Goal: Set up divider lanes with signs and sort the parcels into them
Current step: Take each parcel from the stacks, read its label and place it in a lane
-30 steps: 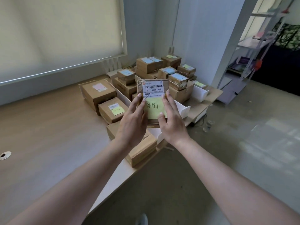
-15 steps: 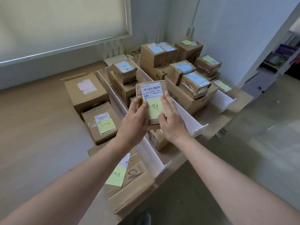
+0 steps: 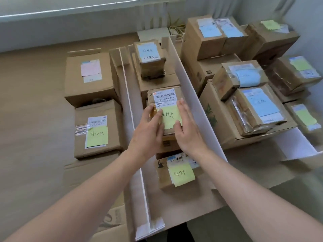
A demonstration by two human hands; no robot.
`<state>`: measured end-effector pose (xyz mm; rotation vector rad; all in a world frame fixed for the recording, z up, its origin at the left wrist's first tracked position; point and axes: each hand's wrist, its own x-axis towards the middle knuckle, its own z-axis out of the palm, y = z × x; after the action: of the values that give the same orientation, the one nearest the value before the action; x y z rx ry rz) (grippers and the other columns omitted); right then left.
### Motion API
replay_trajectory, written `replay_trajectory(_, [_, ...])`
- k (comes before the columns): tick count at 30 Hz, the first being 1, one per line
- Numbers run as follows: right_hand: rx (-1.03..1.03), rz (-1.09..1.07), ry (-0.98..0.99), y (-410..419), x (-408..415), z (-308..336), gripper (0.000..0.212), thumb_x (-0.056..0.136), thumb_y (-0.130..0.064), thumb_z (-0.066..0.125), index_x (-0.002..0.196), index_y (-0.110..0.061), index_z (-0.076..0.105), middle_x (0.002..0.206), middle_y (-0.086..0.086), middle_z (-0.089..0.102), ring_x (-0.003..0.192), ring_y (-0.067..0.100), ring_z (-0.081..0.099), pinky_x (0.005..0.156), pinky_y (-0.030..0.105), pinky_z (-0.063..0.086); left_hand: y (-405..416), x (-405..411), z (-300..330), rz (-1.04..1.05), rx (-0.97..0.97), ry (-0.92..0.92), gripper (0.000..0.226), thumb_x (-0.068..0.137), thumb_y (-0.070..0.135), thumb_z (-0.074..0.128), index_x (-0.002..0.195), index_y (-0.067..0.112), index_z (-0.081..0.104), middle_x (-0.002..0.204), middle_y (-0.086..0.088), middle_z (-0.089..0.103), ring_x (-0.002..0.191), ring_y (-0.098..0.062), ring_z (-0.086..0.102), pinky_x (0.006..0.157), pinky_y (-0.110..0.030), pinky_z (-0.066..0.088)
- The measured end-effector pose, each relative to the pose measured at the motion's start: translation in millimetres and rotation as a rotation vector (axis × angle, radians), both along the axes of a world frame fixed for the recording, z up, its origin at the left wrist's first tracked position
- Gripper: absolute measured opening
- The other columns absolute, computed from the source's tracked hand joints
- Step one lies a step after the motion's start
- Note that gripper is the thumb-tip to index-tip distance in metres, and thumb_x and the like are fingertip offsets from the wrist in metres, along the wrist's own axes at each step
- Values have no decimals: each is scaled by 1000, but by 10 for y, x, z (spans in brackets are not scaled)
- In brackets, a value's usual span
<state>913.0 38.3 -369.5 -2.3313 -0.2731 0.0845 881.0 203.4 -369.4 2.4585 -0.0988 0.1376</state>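
Both hands hold a small brown cardboard parcel (image 3: 163, 110) bearing a yellow sticky note in the middle lane, between two white divider boards (image 3: 188, 88): left hand (image 3: 148, 131) grips its left edge, right hand (image 3: 187, 130) lies flat-fingered against its right side.

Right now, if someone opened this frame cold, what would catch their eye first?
Probably the two hands at centre: the left hand and the right hand hold a small parcel with a barcode label and a yellow note, in the middle lane. Tall white dividers wall that lane on either side. To the right, stacked boxes with blue notes crowd the next lane.
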Motion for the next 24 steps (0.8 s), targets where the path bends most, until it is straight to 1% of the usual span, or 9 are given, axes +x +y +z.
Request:
replay_trajectory(3, [20, 59, 18, 1, 283, -189, 64, 105, -14, 38, 164, -24, 17, 171, -13, 8, 138, -26, -1, 100, -7, 9, -37, 191, -152, 75, -4, 16, 46, 105, 22, 52, 150, 12, 48, 165, -6, 23, 139, -25, 48, 100, -45, 53])
replay_trajectory(7, [45, 94, 29, 34, 503, -385, 58, 107, -16, 34, 163, -23, 20, 171, -11, 9, 143, -17, 5, 101, -6, 10, -67, 327, -248, 141, 12, 32, 46, 105, 24, 53, 149, 12, 50, 165, -4, 27, 135, -22, 51, 97, -43, 54])
replay_trajectory(12, [46, 125, 45, 38, 602, -399, 55, 109, -18, 33, 163, -18, 20, 172, -9, 7, 144, -11, 10, 97, -9, 11, -53, 433, -250, 160, 19, 70, 47, 107, 27, 50, 152, 15, 48, 168, -1, 25, 137, -23, 49, 103, -43, 51])
replay_trajectory(14, [12, 142, 35, 20, 615, -371, 55, 110, -20, 33, 163, -19, 20, 172, -9, 8, 148, -6, 14, 107, -1, 14, -43, 449, -250, 173, 63, 95, 47, 107, 31, 49, 153, 20, 47, 168, 3, 25, 130, -28, 55, 97, -45, 53])
replay_trajectory(16, [-94, 133, 1, 13, 628, -320, 56, 108, -23, 36, 162, -21, 24, 171, -8, 12, 152, 12, 22, 121, 25, 24, -45, 459, -201, 202, 152, 132, 48, 106, 38, 48, 153, 28, 45, 167, 5, 27, 120, -33, 58, 91, -48, 55])
replay_trajectory(17, [-152, 128, -3, 16, 628, -266, 57, 106, -24, 39, 162, -23, 25, 171, -7, 13, 152, 20, 26, 122, 38, 26, -50, 461, -159, 212, 192, 149, 49, 105, 39, 47, 153, 29, 44, 166, 4, 29, 118, -35, 58, 91, -49, 55])
replay_trajectory(18, [-198, 130, 2, 27, 619, -195, 58, 105, -26, 41, 161, -24, 26, 171, -7, 13, 151, 25, 26, 122, 45, 27, -55, 456, -95, 214, 224, 159, 49, 105, 39, 48, 153, 28, 44, 165, 2, 32, 119, -37, 57, 94, -50, 53])
replay_trajectory(21, [-254, 189, 9, 75, 583, 96, 56, 105, -29, 43, 160, -25, 30, 170, -2, 20, 153, 25, 24, 122, 48, 28, -46, 407, 163, 219, 296, 170, 50, 106, 37, 45, 154, 24, 44, 163, -5, 37, 134, -38, 47, 112, -48, 41])
replay_trajectory(24, [-285, 244, -37, 150, 549, 443, 53, 106, -33, 43, 157, -21, 39, 166, 2, 32, 150, 23, 32, 122, 45, 29, 14, 283, 508, 268, 350, 201, 52, 107, 43, 38, 157, 27, 39, 164, -4, 35, 149, -35, 33, 121, -46, 29])
